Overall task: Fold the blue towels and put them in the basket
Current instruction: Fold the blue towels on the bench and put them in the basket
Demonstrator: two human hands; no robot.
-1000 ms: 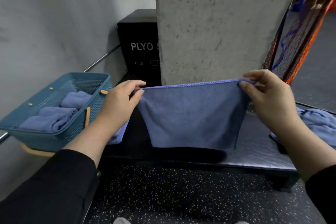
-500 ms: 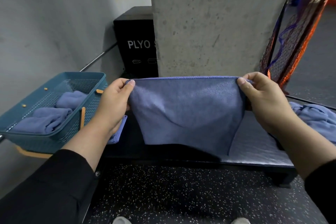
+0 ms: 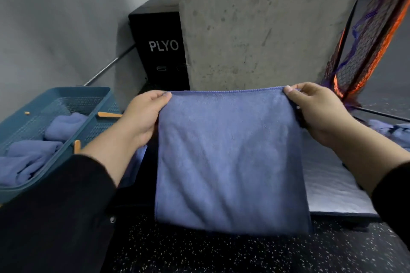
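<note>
The blue towel point(image 3: 230, 157) hangs flat at the centre of the frame, stretched between my two hands. My left hand point(image 3: 142, 117) pinches its upper left corner, thumb on the near face; my right hand point(image 3: 315, 113) pinches the upper right corner the same way. Both forearms reach in from the lower corners. I count two folded towels point(image 3: 44, 139) in the teal basket point(image 3: 93, 95) at left, and one crumpled towel point(image 3: 390, 131) on the tabletop point(image 3: 328, 193) at right.

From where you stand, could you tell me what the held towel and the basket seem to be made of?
The towel looks like soft blue microfibre, going by its fine matte nap and stitched top hem. The basket looks like moulded teal plastic with smooth rims and perforated mesh walls.
</note>
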